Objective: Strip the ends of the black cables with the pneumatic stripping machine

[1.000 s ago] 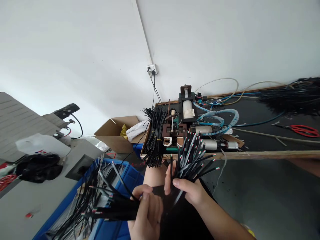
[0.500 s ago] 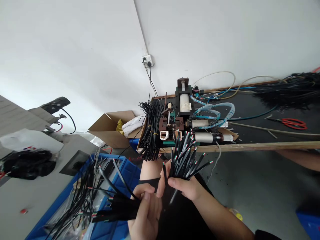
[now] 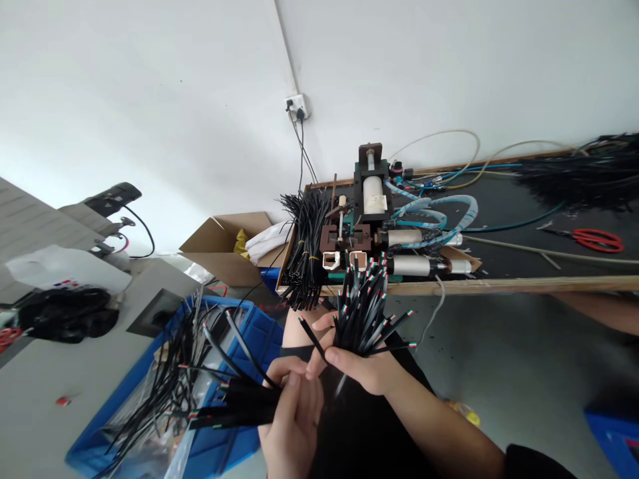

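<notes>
Upright cables (image 3: 367, 309) | pinched in right fingers (image 3: 340, 357) | left fingers (image 3: 295, 399) grip sideways cables (image 3: 239, 406)

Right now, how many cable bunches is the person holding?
2. One cable bunch lies in the left hand, ends pointing left over the blue bin; a second cable bunch fans upward from the right hand. The tied bundle on the workbench is unheld.

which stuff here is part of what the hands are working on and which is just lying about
In hand: left hand, its black cable bundle; right hand, its fanned cable bundle; blue bin.
Lying about: red scissors, cardboard box, wall socket, black cable heap.
</notes>
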Demonstrator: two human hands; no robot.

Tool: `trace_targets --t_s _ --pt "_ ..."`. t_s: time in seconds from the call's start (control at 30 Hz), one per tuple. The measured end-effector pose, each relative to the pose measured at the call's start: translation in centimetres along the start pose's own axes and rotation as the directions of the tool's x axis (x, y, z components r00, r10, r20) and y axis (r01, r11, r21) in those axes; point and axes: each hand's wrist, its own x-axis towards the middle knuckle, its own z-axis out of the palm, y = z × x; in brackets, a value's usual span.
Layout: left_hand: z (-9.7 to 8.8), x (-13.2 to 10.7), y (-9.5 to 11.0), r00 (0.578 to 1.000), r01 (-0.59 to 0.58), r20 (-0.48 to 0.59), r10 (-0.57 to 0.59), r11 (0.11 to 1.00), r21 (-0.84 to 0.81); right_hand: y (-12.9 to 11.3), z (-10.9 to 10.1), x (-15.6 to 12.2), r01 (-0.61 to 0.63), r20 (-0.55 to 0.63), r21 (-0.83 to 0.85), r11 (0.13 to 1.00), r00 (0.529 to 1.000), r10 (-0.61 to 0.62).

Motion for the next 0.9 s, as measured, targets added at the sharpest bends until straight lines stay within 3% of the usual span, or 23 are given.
trace_targets --t_s 0.23,0.4,0.53,0.63,0.77,0.83,0.9 --pt "-0.8 0.4 -0.5 1.000 0.025 0.005 -0.025 0.999 -0.038 0.0 -0.1 0.4 0.069 0.072 -0.140 0.988 0.996 -0.059" --pt "-1.0 0.7 -0.4 0.999 0.046 0.005 -0.045 0.998 -0.041 0.3 0.7 0.4 -0.030 -0.018 0.076 0.997 0.999 0.031" --pt "-0.7 1.2 -0.1 0.996 0.069 -0.058 -0.071 0.997 -0.045 1.2 0.8 0.2 -0.077 -0.069 0.004 0.997 0.995 0.077" --pt "-0.8 2.3 -0.2 0.996 0.072 -0.049 -0.074 0.996 -0.049 2.2 0.8 -0.4 -0.094 -0.211 -0.009 0.995 0.973 0.090" --pt "-1.5 4.3 -0.5 0.997 0.065 -0.048 -0.066 0.998 -0.016 3.9 0.0 -2.6 -0.064 -0.418 0.072 0.995 0.904 0.088" --pt "-1.8 5.1 -0.8 0.997 0.072 -0.037 -0.072 0.997 -0.014 5.0 -1.2 -4.0 -0.152 -0.475 0.250 0.956 0.842 0.257" --pt "-1.9 5.6 -1.1 0.998 0.062 0.007 -0.061 0.997 -0.046 6.2 -2.8 -5.2 -0.309 -0.493 0.455 0.835 0.694 0.525"
